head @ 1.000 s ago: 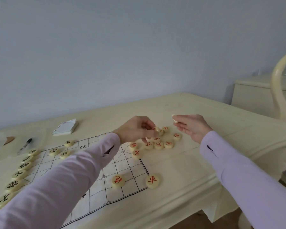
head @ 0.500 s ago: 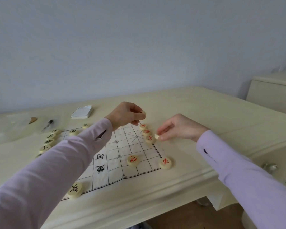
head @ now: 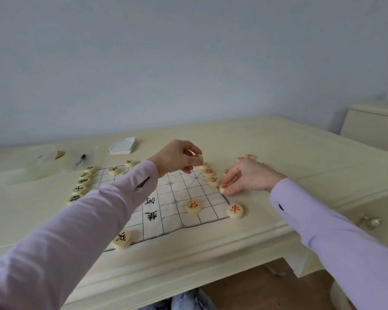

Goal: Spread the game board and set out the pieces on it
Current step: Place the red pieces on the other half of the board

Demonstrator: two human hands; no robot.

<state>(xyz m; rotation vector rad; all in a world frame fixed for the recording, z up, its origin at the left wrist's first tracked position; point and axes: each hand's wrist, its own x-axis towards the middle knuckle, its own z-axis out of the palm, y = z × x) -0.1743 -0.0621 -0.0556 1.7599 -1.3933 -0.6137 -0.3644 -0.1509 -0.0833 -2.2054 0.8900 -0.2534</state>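
The game board (head: pixel 177 193) lies spread flat on the pale table (head: pixel 300 157), its grid and black characters facing up. The left hand (head: pixel 177 158) reaches across it in a lilac sleeve, fingers curled, and pinches a cream piece (head: pixel 198 157) just above the board's far right corner. The right hand (head: pixel 248 177) is low at the board's right edge, where thumb and fingertips pinch a red-marked piece (head: pixel 224 187); I cannot tell whether it sits flat yet. Between the two hands a short row of red pieces (head: pixel 213 181) runs along that same edge, each just beside the next. Nearer to me a red piece (head: pixel 193 206) sits on the grid, and the red chariot (head: pixel 234 210) rests at the near right corner. A few loose red pieces (head: pixel 250 156) lie on the table beyond the right hand. Down the left edge stands a line of black pieces (head: pixel 83 181), and one black piece (head: pixel 121 239) sits at the near edge by the left sleeve. Behind the board lie a spiral notepad (head: pixel 122 146) and a pen (head: pixel 79 161).
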